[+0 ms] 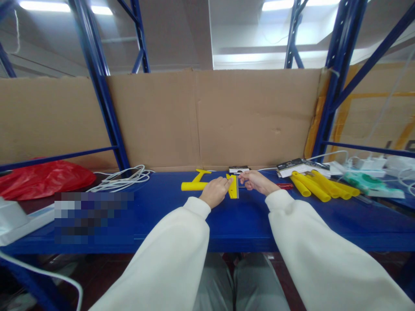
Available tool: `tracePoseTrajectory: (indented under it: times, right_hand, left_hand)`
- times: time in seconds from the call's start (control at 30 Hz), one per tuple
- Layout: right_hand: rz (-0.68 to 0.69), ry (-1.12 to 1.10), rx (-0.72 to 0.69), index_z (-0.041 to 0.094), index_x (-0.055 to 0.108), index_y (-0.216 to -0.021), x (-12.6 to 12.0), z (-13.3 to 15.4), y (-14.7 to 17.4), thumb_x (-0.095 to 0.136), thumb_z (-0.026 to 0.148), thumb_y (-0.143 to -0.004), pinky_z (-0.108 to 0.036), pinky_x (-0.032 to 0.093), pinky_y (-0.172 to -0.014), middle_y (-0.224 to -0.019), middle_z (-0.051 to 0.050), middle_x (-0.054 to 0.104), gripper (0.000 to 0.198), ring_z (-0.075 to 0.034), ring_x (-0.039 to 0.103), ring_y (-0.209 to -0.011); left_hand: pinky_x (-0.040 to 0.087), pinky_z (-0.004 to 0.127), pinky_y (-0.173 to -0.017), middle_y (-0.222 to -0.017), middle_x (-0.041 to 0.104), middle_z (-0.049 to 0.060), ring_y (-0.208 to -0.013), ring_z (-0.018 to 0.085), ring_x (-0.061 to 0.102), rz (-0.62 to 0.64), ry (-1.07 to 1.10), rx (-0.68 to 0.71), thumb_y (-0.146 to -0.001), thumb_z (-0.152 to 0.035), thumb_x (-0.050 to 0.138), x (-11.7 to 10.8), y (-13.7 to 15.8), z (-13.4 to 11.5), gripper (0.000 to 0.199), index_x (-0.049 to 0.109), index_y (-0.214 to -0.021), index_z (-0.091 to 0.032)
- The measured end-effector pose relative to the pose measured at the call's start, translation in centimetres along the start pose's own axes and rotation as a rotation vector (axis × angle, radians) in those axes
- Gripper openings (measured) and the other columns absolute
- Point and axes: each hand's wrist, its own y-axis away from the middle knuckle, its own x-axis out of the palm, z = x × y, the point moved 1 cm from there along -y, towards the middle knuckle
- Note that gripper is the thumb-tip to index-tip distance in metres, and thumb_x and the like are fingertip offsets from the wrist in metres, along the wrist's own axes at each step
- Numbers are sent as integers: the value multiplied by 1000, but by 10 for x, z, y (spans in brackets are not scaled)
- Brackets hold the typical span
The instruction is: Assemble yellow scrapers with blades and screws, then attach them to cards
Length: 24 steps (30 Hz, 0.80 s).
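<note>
My left hand (216, 191) is closed on a yellow scraper head (233, 190) with a pale metal-looking strip along its right edge; the head stays low over the blue tabletop. Just right of that strip, my right hand (254, 180) has its thumb and fingertips brought together. Whatever those fingertips hold, if anything, is too small to make out. Beside my left hand lies a yellow tube (193, 186), and a yellow T-shaped piece (202, 173) is behind it. A red-handled tool (285, 186) lies partly hidden behind my right wrist.
Several yellow tubes (313, 186) lie at the right, by black-and-white packaging (296, 166). A small black-and-white packet (239, 169) sits near the cardboard wall (207, 121). On the left are coiled white cable (125, 179), a red plastic bag (48, 178) and a power strip (30, 222).
</note>
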Motion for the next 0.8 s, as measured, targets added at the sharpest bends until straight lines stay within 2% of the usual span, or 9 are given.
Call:
tracePoseTrajectory:
  times: [0.1, 0.2, 0.33, 0.43, 0.53, 0.57, 0.63, 0.73, 0.8]
  right_hand:
    - [-38, 2, -21, 15, 55, -72, -3, 2, 1, 45, 5, -86, -19, 24, -36, -47, 3, 52, 19, -5, 33, -31]
    - [5, 12, -62, 15, 56, -74, -2, 3, 1, 48, 9, -85, -20, 25, -36, -49, 3, 53, 15, -6, 34, -33]
    - [15, 138, -103, 16, 58, -75, -3, -2, -5, 51, 15, -86, -20, 32, -40, -55, 2, 57, 13, -7, 42, -39]
    - [-185, 464, -183, 16, 61, -78, -13, -9, -17, 52, 13, -84, -21, 42, -53, -67, -3, 65, 12, -11, 55, -54]
    - [-385, 870, -236, 16, 68, -93, -25, -15, -26, 52, 8, -82, -24, 46, -75, -94, -10, 72, 22, -18, 65, -88]
    - [-402, 957, -224, 17, 70, -99, -28, -16, -28, 51, 7, -82, -25, 45, -81, -103, -12, 72, 27, -20, 65, -98]
    - [-391, 1076, -177, 20, 70, -108, -34, -18, -31, 49, 8, -84, -27, 44, -88, -116, -12, 69, 34, -23, 60, -111]
    - [-355, 1184, -116, 27, 70, -115, -38, -21, -33, 46, 12, -86, -37, 42, -96, -125, -9, 65, 40, -26, 53, -121]
    - [-346, 1218, -85, 31, 69, -117, -39, -22, -35, 44, 15, -88, -43, 40, -98, -127, -8, 63, 41, -28, 49, -124]
  left_hand:
    - [51, 35, -81, -92, 67, 12, -90, 22, 62, -60, 50, -52, -82, -1, 40, 3, 1, 3, 47, 59, -124, -9]
    - [52, 35, -81, -91, 68, 12, -88, 22, 63, -129, 128, -99, -80, -1, 41, 8, 1, 6, 47, 62, -121, -11]
    - [53, 34, -83, -92, 70, 10, -88, 21, 65, -345, 333, -228, -77, -1, 45, 10, 0, 11, 45, 67, -113, -14]
    - [52, 32, -85, -95, 72, 10, -89, 20, 67, -607, 584, -368, -78, -5, 51, 3, -3, 16, 34, 70, -105, -14]
    - [53, 29, -75, -82, 73, 7, -77, 18, 67, -819, 905, -610, -77, -15, 62, -7, -7, 21, 13, 71, -85, -13]
    - [52, 27, -70, -74, 71, 6, -70, 16, 66, -861, 1019, -707, -76, -16, 64, -9, -9, 24, 6, 69, -76, -13]
    - [49, 23, -61, -64, 67, 3, -59, 13, 62, -918, 1234, -832, -73, -16, 68, -14, -12, 28, 10, 65, -65, -13]
    - [41, 19, -50, -58, 63, -1, -46, 7, 51, -988, 1532, -933, -70, -19, 73, -22, -13, 34, 14, 61, -65, -13]
    - [38, 18, -46, -57, 61, -2, -43, 4, 46, -963, 1736, -971, -71, -16, 73, -27, -13, 36, 15, 59, -68, -13]
